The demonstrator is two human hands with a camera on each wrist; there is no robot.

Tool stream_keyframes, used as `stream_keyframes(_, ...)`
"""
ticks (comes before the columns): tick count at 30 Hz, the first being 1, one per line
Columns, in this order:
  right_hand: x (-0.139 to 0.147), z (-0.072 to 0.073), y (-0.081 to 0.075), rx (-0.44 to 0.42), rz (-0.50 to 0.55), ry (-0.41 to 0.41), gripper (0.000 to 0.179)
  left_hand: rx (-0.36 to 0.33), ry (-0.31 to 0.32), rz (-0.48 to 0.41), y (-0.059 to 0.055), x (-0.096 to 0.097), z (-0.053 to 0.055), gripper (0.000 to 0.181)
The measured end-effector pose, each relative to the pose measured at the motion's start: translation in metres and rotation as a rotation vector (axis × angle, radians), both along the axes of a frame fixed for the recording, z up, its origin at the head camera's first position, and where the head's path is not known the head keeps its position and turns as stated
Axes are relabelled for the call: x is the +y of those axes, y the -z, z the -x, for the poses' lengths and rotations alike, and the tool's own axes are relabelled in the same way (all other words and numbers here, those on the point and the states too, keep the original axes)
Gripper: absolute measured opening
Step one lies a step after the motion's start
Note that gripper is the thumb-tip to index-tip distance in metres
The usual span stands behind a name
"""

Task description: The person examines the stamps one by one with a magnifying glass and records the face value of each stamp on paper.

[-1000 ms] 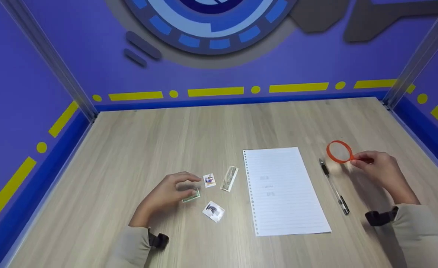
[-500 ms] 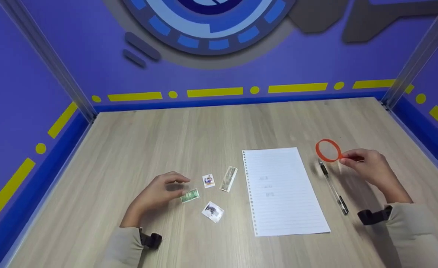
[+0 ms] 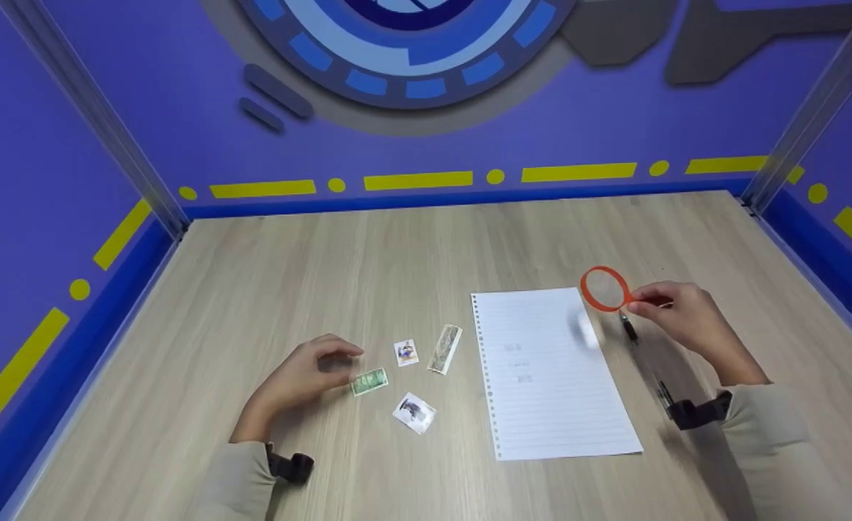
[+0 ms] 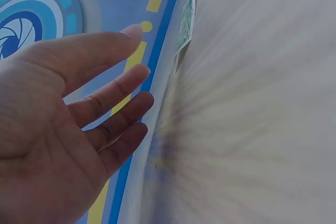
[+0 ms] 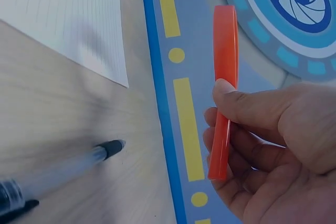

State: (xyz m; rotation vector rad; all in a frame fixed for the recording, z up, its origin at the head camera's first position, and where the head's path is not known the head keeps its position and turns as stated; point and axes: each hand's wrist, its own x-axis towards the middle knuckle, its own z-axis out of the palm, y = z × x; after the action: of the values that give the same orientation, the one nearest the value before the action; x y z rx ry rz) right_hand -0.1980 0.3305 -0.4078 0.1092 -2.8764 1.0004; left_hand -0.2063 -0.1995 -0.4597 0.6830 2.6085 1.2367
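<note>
My right hand pinches the handle of an orange-rimmed magnifying glass, its lens raised near the paper's top right corner. In the right wrist view the magnifying glass shows edge-on, thumb against the handle. My left hand hovers low over the table with fingers relaxed and apart; in the left wrist view nothing lies between them. By its thumb lies a green postage stamp. Close by are a small colourful stamp, a long grey-green stamp and a white stamp with a dark figure.
A lined, hole-punched sheet with faint writing lies at the middle right. A clear pen with black ends lies beside it, partly hidden under my right arm. Blue-purple walls enclose the wooden table.
My right hand has carried the magnifying glass left, past the pen to the paper's corner. My left hand has drawn back slightly left, uncovering the green stamp.
</note>
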Motion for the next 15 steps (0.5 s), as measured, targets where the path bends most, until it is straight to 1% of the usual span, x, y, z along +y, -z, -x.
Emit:
stream_keyframes(7,-0.01,0.002,0.0,0.009,0.008,-0.017,0.025,0.001,-0.007,-0.023,0.001,0.001,0.001,0.031)
stream_keyframes(15,-0.028,0.006,0.0,0.037,0.019,-0.075,0.025,0.005,-0.004,-0.041,-0.001,0.004,0.0,0.033)
